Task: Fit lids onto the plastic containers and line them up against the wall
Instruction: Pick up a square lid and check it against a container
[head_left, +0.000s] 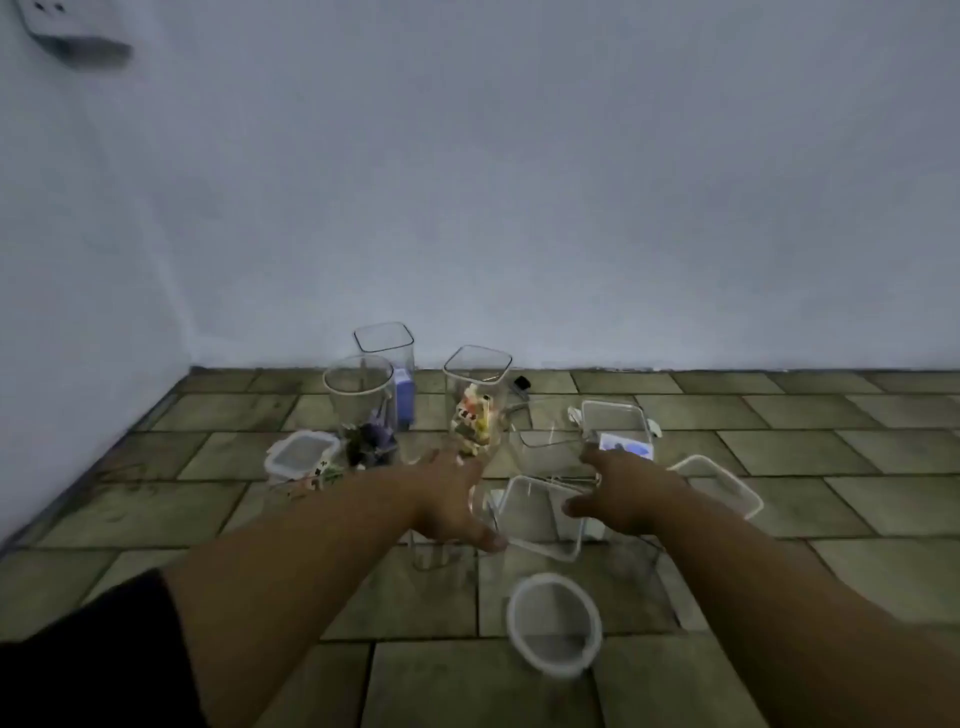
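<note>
Both open hands, left (451, 499) and right (631, 493), flanking a clear square lid (540, 517) on tiles

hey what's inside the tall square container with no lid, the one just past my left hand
The tall square container holds a jumble of small colourful pieces, yellow, white and red, filling roughly its lower half. What they are is too blurred to tell. The left hand covers its base.

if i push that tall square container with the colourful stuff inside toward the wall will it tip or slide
The tall square container looks apt to tip: it is narrow and high, so a push near the rim would probably topple it. Its colourful contents sit low, which should steady a push near the base. The tiled floor has grout lines that may catch its edge.
</note>
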